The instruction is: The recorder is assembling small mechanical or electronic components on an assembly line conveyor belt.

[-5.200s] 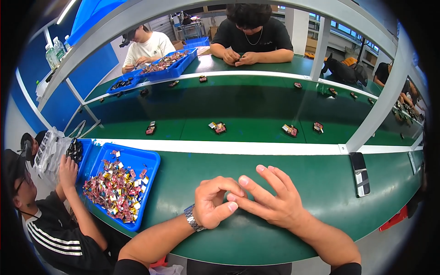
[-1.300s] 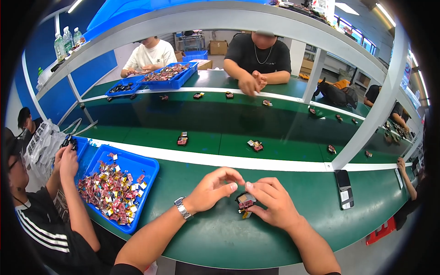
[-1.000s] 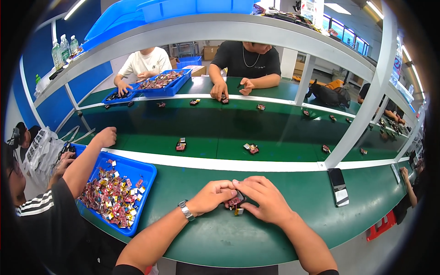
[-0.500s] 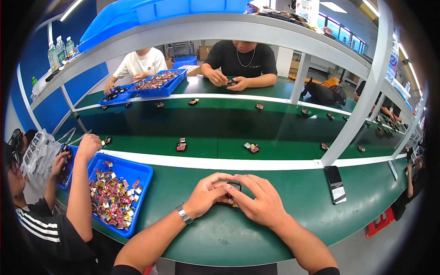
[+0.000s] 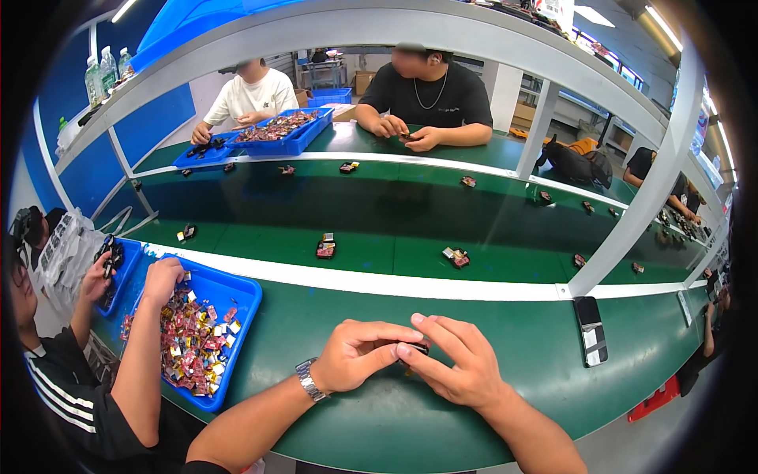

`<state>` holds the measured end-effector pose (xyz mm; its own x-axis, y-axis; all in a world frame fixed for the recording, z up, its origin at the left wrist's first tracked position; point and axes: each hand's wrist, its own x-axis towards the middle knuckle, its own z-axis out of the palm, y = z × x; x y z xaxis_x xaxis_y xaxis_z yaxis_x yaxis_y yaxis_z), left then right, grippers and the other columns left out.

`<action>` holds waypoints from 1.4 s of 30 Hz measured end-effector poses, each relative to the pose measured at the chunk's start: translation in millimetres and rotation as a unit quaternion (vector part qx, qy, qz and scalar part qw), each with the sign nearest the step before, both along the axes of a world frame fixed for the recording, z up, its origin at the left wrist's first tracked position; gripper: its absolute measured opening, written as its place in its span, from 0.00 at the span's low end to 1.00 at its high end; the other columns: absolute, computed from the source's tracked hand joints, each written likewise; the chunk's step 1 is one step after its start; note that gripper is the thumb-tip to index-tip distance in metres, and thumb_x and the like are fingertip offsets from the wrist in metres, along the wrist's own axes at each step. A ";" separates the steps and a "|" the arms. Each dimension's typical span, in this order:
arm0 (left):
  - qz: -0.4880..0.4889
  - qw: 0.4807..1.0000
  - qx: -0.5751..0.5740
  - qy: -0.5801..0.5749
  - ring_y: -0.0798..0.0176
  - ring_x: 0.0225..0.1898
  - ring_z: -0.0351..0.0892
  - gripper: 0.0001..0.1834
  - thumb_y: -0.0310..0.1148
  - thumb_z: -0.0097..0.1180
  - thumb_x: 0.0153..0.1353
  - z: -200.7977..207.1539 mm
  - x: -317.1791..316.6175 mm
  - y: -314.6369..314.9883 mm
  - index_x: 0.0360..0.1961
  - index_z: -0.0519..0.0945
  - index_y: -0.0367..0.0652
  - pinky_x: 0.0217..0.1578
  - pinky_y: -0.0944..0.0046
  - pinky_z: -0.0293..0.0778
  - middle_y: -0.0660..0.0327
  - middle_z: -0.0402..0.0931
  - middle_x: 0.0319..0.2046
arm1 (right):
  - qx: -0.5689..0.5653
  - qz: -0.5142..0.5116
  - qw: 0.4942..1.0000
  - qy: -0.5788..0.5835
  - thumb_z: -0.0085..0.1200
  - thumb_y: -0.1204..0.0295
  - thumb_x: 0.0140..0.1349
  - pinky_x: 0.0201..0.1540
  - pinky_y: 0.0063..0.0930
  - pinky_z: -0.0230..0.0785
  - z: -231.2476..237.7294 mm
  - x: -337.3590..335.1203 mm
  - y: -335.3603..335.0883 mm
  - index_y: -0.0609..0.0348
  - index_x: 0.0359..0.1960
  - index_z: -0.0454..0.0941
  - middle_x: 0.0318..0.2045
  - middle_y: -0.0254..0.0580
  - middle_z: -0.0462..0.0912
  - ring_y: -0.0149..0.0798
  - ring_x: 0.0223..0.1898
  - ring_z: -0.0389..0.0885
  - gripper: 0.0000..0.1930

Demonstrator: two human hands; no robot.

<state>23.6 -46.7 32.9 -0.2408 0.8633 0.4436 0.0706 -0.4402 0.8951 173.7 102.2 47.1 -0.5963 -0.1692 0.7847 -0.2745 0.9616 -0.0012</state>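
You're in a small-electronics workshop, laid out like an assembly line. Your green counter (image 5: 537, 371) runs along a long green strip (image 5: 387, 245) dotted with little red-and-black assemblies (image 5: 325, 250). To your left stands a blue tray (image 5: 241, 340), heaped with loose red, yellow and white parts, near a co-worker in striped sleeves (image 5: 67, 395). Across from you, a person in black (image 5: 430, 91) and a person in white (image 5: 257, 99) handle pieces beneath a grey metal frame (image 5: 442, 22). You also have tube lights (image 5: 663, 28) overhead.
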 end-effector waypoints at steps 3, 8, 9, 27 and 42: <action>-0.030 0.999 0.009 -0.018 0.65 0.46 0.81 0.13 0.23 0.54 0.66 -0.6 3.5 10.4 0.51 0.80 0.35 0.49 0.65 0.77 0.53 0.83 0.46 | 0.003 -0.013 1.000 -0.011 0.61 0.71 0.52 0.42 0.30 0.73 4.0 8.7 5.5 0.40 0.52 0.82 0.56 0.42 0.77 0.41 0.45 0.80 0.22; 0.021 0.993 -0.090 -0.071 0.63 0.47 0.80 0.13 0.25 0.50 0.68 -5.1 -1.9 -0.3 0.52 0.77 0.32 0.48 0.62 0.79 0.52 0.79 0.48 | -0.032 -0.004 0.999 -0.024 0.62 0.71 0.51 0.46 0.34 0.72 0.1 -0.4 3.9 0.46 0.53 0.79 0.57 0.46 0.76 0.45 0.50 0.79 0.24; 0.028 0.990 -0.106 -0.088 0.61 0.47 0.81 0.14 0.25 0.48 0.68 -4.8 -3.4 0.1 0.52 0.75 0.33 0.47 0.61 0.81 0.51 0.79 0.48 | -0.036 0.001 0.999 -0.019 0.65 0.70 0.50 0.48 0.35 0.73 -3.8 -5.3 6.6 0.48 0.53 0.79 0.57 0.47 0.76 0.46 0.51 0.79 0.24; -0.008 0.959 -0.195 -0.205 0.59 0.50 0.80 0.15 0.25 0.50 0.68 -22.2 8.2 32.4 0.54 0.67 0.41 0.53 0.56 0.78 0.54 0.78 0.48 | -0.148 0.010 0.981 -0.127 0.64 0.75 0.49 0.56 0.42 0.69 -23.4 -2.7 31.9 0.56 0.38 0.79 0.54 0.48 0.75 0.52 0.54 0.74 0.13; -0.083 0.965 -0.172 -0.179 0.65 0.53 0.75 0.18 0.20 0.45 0.67 -23.0 -1.8 25.3 0.57 0.66 0.41 0.57 0.62 0.74 0.57 0.74 0.52 | -0.300 -0.030 0.941 -0.154 0.61 0.74 0.55 0.51 0.35 0.71 -22.4 -4.7 16.1 0.57 0.32 0.82 0.52 0.39 0.78 0.45 0.54 0.74 0.04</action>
